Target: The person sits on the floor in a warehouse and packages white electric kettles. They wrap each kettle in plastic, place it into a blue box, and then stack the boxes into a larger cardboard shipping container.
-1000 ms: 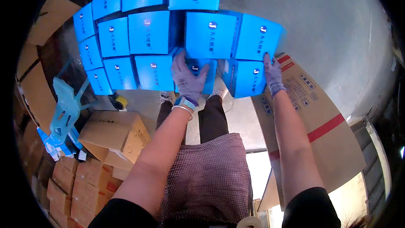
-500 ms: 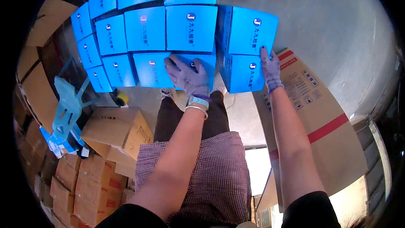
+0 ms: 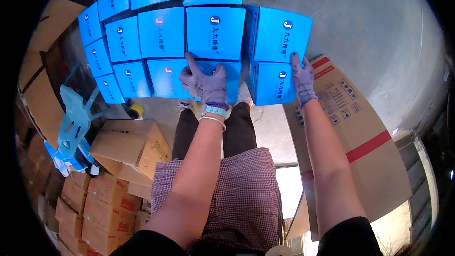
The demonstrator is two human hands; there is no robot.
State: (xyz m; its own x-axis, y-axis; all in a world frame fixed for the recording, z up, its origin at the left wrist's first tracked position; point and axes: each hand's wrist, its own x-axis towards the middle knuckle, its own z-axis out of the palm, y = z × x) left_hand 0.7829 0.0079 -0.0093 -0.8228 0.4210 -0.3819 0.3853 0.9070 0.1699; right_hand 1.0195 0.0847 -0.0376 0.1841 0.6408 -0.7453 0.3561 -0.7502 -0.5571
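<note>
Several blue cartons stand in rows on the floor before me. My left hand (image 3: pixel 206 81), in a grey-purple glove, lies on the near row, over the seam between one blue carton (image 3: pixel 163 79) and its right neighbour (image 3: pixel 233 79). Its fingers are spread, the index reaching toward the middle-row carton (image 3: pixel 214 33). On the right, two more cartons make a separate column with a narrow gap beside it. My gloved right hand (image 3: pixel 303 79) rests along the right edge of that column's nearer carton (image 3: pixel 271 85), thumb and fingers apart. The far carton (image 3: pixel 284 33) touches it.
A large flattened brown carton (image 3: pixel 355 128) leans at my right. To the left are a light-blue plastic stool (image 3: pixel 73 121), a tape roll (image 3: pixel 135 110) and an open brown box (image 3: pixel 125 144). Brown cartons (image 3: pixel 106 208) are stacked at lower left. Grey floor (image 3: pixel 355 14) extends beyond the cartons.
My left hand has slid slightly left across the near-row cartons, and its index finger points farther forward. The right hand stays at the carton's edge. The cartons keep their arrangement.
</note>
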